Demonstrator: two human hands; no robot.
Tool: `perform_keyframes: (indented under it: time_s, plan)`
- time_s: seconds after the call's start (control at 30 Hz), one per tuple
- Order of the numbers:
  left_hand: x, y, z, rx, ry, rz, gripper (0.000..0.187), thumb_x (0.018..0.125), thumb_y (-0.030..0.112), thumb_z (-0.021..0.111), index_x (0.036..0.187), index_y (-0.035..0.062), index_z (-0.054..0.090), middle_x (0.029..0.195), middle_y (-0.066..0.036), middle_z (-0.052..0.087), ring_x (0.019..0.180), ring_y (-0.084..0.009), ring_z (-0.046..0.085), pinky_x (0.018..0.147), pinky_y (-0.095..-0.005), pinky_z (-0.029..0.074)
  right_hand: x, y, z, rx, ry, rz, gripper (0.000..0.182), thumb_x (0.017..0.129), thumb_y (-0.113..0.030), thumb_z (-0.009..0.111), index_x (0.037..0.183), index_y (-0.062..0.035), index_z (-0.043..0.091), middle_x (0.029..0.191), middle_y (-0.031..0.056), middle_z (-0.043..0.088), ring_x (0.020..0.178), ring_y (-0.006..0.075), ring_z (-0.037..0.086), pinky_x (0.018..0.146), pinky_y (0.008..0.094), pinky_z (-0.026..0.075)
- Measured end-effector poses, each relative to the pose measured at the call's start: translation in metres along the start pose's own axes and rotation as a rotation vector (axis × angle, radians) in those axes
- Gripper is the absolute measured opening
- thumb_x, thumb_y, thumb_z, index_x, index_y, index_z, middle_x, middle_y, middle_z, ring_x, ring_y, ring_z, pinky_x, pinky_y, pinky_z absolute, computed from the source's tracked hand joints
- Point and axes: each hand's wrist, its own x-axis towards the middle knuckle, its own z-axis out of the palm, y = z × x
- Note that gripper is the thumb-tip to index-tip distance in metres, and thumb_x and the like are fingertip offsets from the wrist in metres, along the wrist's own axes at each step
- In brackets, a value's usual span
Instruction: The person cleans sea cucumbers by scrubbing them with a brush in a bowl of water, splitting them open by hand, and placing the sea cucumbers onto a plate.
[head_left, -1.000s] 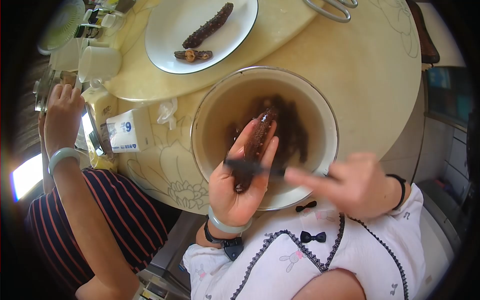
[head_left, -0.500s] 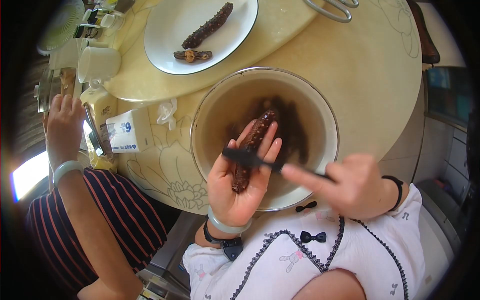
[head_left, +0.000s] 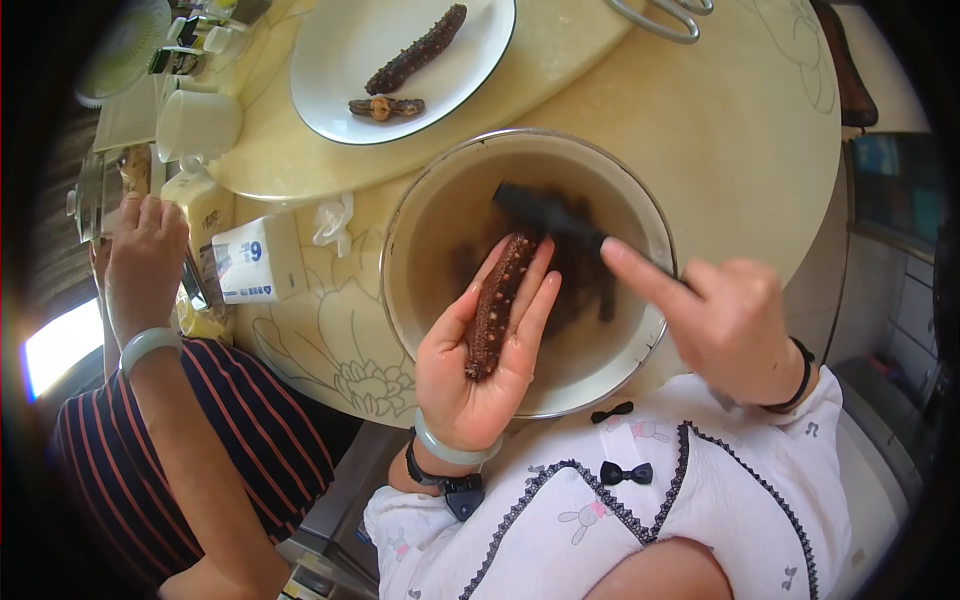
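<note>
Palm upward over the basin (head_left: 400, 270), cradled a sea cucumber (head_left: 502, 305) lengthwise in the spread left hand (head_left: 475, 405). With the right hand (head_left: 735, 325), gripped a black tool (head_left: 548, 213) above the basin, pointing along it by forefinger, near the sea cucumber's far tip; couldn't tell about contact. Seemingly tended the skin; probably called next for a steady palm and light pressure. Beyond the basin, saw a plate (head_left: 335, 60).

black tool (head_left: 543, 209) no longer across the sea cucumber (head_left: 497, 312), now by its far tip
</note>
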Motion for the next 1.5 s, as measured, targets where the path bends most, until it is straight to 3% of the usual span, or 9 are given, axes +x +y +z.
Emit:
perform_keyframes:
  time_s: [0.17, 0.33, 0.57, 0.77, 0.9, 1.03, 1.23, 1.37, 1.5]
  plan:
    - [0.000, 0.002, 0.000, 0.006, -0.006, -0.037, 0.049, 0.108, 0.009, 0.027, 0.154, -0.0073, 0.028, 0.161, -0.024, 0.032, 0.152, -0.0341, 0.029, 0.129, -0.0499, 0.024, -0.002, -0.013, -0.012, 0.211, -0.057, -0.159, 0.072, 0.065, -0.014, 0.067, 0.137, -0.0221, 0.069, 0.058, -0.0016, 0.033, 0.044, 0.0120, 0.034, 0.044, 0.0305, 0.031]
    - [0.000, -0.001, 0.001, -0.034, -0.009, -0.002, 0.049, 0.108, 0.010, 0.027, 0.153, -0.0066, 0.030, 0.160, -0.023, 0.033, 0.152, -0.0342, 0.029, 0.129, -0.0499, 0.023, 0.003, 0.013, 0.001, -0.090, 0.007, 0.086, 0.066, 0.073, -0.002, 0.063, 0.137, -0.0176, 0.069, 0.057, 0.0032, 0.030, 0.043, 0.0198, 0.034, 0.044, 0.0351, 0.033]
    - [0.003, 0.005, -0.006, 0.068, 0.013, 0.060, 0.048, 0.109, 0.014, 0.035, 0.152, -0.0057, 0.034, 0.159, -0.022, 0.037, 0.152, -0.0339, 0.030, 0.127, -0.0490, 0.027, 0.005, 0.005, 0.005, -0.077, 0.021, 0.097, 0.066, 0.071, -0.005, 0.064, 0.136, -0.0183, 0.069, 0.056, 0.0016, 0.030, 0.042, 0.0177, 0.033, 0.043, 0.0341, 0.032]
    - [0.004, 0.007, -0.004, 0.102, -0.009, -0.001, 0.049, 0.109, 0.014, 0.031, 0.154, -0.0045, 0.032, 0.159, -0.021, 0.037, 0.152, -0.0327, 0.030, 0.128, -0.0491, 0.025, -0.005, -0.021, -0.003, 0.230, -0.043, -0.153, 0.072, 0.066, -0.016, 0.067, 0.138, -0.0217, 0.068, 0.057, -0.0026, 0.029, 0.043, 0.0124, 0.033, 0.043, 0.0315, 0.031]
    - [0.004, 0.004, -0.002, 0.086, 0.006, -0.010, 0.050, 0.109, 0.012, 0.027, 0.155, -0.0051, 0.029, 0.161, -0.020, 0.034, 0.153, -0.0315, 0.028, 0.128, -0.0487, 0.024, -0.001, 0.003, 0.013, 0.002, 0.046, -0.034, 0.067, 0.071, -0.024, 0.068, 0.138, -0.0259, 0.068, 0.058, -0.0039, 0.027, 0.043, 0.0093, 0.033, 0.041, 0.0260, 0.029]
    - [0.003, 0.002, 0.000, 0.122, -0.029, 0.014, 0.050, 0.109, 0.012, 0.027, 0.155, -0.0055, 0.029, 0.161, -0.020, 0.034, 0.153, -0.0319, 0.028, 0.129, -0.0483, 0.024, -0.006, -0.015, -0.004, 0.309, -0.072, -0.218, 0.067, 0.070, -0.022, 0.067, 0.136, -0.0263, 0.069, 0.057, -0.0040, 0.028, 0.043, 0.0094, 0.033, 0.041, 0.0258, 0.030]
    - [0.004, 0.005, -0.004, 0.126, -0.033, -0.001, 0.050, 0.108, 0.010, 0.029, 0.155, -0.0061, 0.028, 0.161, -0.022, 0.034, 0.152, -0.0324, 0.030, 0.129, -0.0471, 0.025, 0.002, 0.009, 0.006, -0.035, 0.100, -0.010, 0.069, 0.068, -0.020, 0.068, 0.136, -0.0257, 0.070, 0.057, -0.0041, 0.031, 0.041, 0.0085, 0.033, 0.039, 0.0253, 0.029]
    - [0.004, 0.002, -0.001, 0.103, -0.048, 0.001, 0.050, 0.108, 0.010, 0.029, 0.155, -0.0063, 0.028, 0.161, -0.022, 0.034, 0.152, -0.0326, 0.030, 0.129, -0.0467, 0.025, -0.005, -0.010, -0.004, 0.348, -0.041, -0.187, 0.068, 0.069, -0.015, 0.067, 0.136, -0.0278, 0.070, 0.057, -0.0038, 0.030, 0.041, 0.0113, 0.030, 0.041, 0.0251, 0.027]
    - [0.004, 0.004, -0.003, 0.074, -0.075, -0.031, 0.049, 0.108, 0.009, 0.029, 0.155, -0.0056, 0.028, 0.162, -0.019, 0.033, 0.153, -0.0323, 0.027, 0.129, -0.0465, 0.025, 0.008, 0.012, 0.000, -0.010, 0.023, 0.009, 0.061, 0.073, -0.007, 0.067, 0.132, -0.0183, 0.072, 0.057, -0.0005, 0.033, 0.044, 0.0153, 0.035, 0.044, 0.0330, 0.030]
